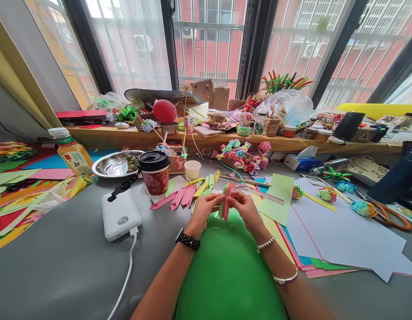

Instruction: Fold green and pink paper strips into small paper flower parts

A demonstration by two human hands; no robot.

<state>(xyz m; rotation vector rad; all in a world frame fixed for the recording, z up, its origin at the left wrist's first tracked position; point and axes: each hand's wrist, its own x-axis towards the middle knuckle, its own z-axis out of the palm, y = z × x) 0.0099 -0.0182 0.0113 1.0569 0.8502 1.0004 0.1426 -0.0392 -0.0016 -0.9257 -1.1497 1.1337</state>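
Between my two hands is a small bundle of folded paper strips (225, 205), green on the left side and pink on the right. My left hand (208, 210) pinches the green side with thumb and fingertips. The pink side is gripped the same way by my right hand (243, 208). Both hands are just above a large green balloon (231, 266) at the table's front edge. Just beyond them lie folded pink paper strips (182, 198) and yellow-green strips (206, 183). A light green paper sheet (281, 200) and a ruler (268, 195) are to the right of my right hand.
Left of my hands are a white power bank (121, 215) with a cable, a lidded coffee cup (154, 175), a metal plate (107, 164) and a juice bottle (70, 151). White paper sheets (339, 235) and orange-handled scissors (391, 218) lie at right. A cluttered wooden ledge (126, 137) runs behind.
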